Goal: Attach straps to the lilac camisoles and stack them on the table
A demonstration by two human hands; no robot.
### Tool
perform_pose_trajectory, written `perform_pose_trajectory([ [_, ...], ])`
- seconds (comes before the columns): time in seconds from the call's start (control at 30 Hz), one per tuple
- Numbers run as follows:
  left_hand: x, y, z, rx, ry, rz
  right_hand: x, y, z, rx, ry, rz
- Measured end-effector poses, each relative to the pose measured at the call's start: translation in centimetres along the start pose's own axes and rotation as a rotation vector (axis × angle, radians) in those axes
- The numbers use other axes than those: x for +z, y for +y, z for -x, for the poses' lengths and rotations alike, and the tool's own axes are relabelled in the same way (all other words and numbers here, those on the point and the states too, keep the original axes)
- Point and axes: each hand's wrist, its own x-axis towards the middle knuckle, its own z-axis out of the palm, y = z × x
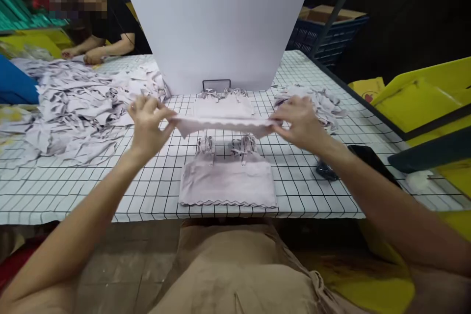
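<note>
A pale lilac camisole top (pixel 224 123) with a scalloped edge is stretched level in the air between my hands, a little blurred by motion. My left hand (pixel 150 120) pinches one end between thumb and fingers, and my right hand (pixel 297 120) pinches the other. Below it, at the table's near edge, lies a neat stack of matching camisole tops (pixel 228 179), straps toward the far side and wavy hem toward me. Farther back, another pale folded top (pixel 223 106) lies partly hidden behind the held one.
Loose pale garments form a large heap (pixel 84 103) at left and a smaller pile (pixel 322 108) at right on the grid-patterned tablecloth (pixel 147 191). A tall white board (pixel 221 19) stands ahead. Beside my right forearm lies a black phone-like object (pixel 371 162). A co-worker's hands (pixel 93 55) handle cloth at far left.
</note>
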Motion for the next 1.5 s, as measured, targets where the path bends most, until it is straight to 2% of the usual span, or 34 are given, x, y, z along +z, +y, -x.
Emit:
perform_pose_trajectory([
  [0.07,3.0,-1.3,1.8,-0.046,-0.081,0.108,3.5,1.2,1.0,0.042,-0.124,-0.105],
  [0.1,4.1,-1.9,1.8,-0.066,-0.108,0.135,4.8,2.0,0.6,0.08,-0.152,-0.145],
  [0.17,5.6,-2.7,-0.3,-0.114,-0.132,0.156,6.0,4.0,-1.8,0.173,-0.127,-0.191],
  [0.23,5.8,-3.0,-3.7,-0.186,-0.109,0.198,5.3,5.6,-5.1,0.252,-0.033,-0.226],
  [0.3,4.9,-2.5,-6.7,-0.268,-0.042,0.324,3.1,6.1,-7.7,0.271,0.067,-0.255],
  [0.37,3.4,-1.4,-7.8,-0.269,0.017,0.444,0.6,5.4,-8.4,0.246,0.16,-0.251],
  [0.43,2.0,-0.3,-6.5,-0.214,0.036,0.491,-1.1,3.9,-6.9,0.182,0.235,-0.242],
  [0.53,0.7,0.5,-1.3,-0.166,0.009,0.441,-1.5,1.1,-1.8,0.071,0.235,-0.299],
  [0.6,0.7,0.6,3.2,-0.096,-0.075,0.382,-0.3,-0.4,2.4,0.0,0.183,-0.326],
  [0.7,1.7,0.3,9.4,-0.009,-0.271,0.38,2.5,-1.7,8.1,-0.073,0.006,-0.283],
  [0.77,2.7,0.2,12.3,0.024,-0.332,0.396,4.2,-1.8,10.9,-0.124,-0.086,-0.189],
  [0.83,3.4,0.2,14.0,0.037,-0.342,0.37,5.1,-1.8,12.4,-0.162,-0.128,-0.109],
  [0.97,3.8,0.4,14.8,0.041,-0.339,0.325,4.9,-2.5,13.0,-0.121,-0.125,-0.164],
  [1.13,4.0,0.3,15.2,0.022,-0.369,0.332,4.7,-4.9,14.1,-0.112,-0.176,-0.195],
  [1.23,4.0,0.4,15.0,-0.001,-0.373,0.351,5.3,-5.4,14.6,-0.114,-0.119,-0.172],
  [1.37,2.9,0.7,14.3,-0.009,-0.343,0.368,4.2,-5.4,14.2,-0.061,0.0,-0.252],
  [1.5,1.5,1.0,15.2,0.034,-0.321,0.361,2.9,-6.1,14.6,-0.052,-0.009,-0.235],
])
